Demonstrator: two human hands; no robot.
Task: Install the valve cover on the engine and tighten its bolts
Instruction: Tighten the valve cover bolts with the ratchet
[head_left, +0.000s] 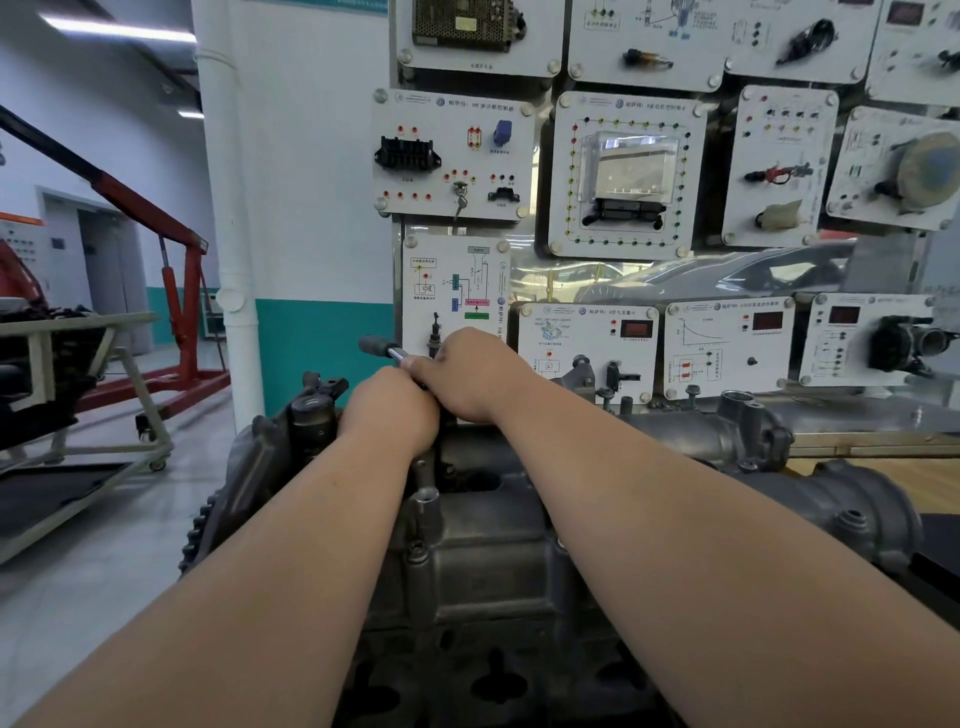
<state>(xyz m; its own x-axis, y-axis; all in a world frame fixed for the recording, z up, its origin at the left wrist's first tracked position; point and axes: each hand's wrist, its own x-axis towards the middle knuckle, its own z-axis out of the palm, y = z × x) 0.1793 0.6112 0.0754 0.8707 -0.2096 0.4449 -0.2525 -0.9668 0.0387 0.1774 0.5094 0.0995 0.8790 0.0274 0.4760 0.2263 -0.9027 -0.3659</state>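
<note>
Workshop: one engine (483, 566), one ratchet (381, 347), left hand (389, 410), right hand (470, 376).

engine (467, 551) front centre | display board (623, 176) behind it | hoist (176, 291) far left | ratchet (382, 347) above engine's far end

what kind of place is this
Likely an automotive training workshop: a bare engine being worked on, wall boards of mounted car electrical parts with diagrams, and a red engine hoist behind.

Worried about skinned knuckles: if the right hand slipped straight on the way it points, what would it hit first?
The right hand points left along the wrench handle; beyond it, probably the teal wall, depth unclear.
</note>
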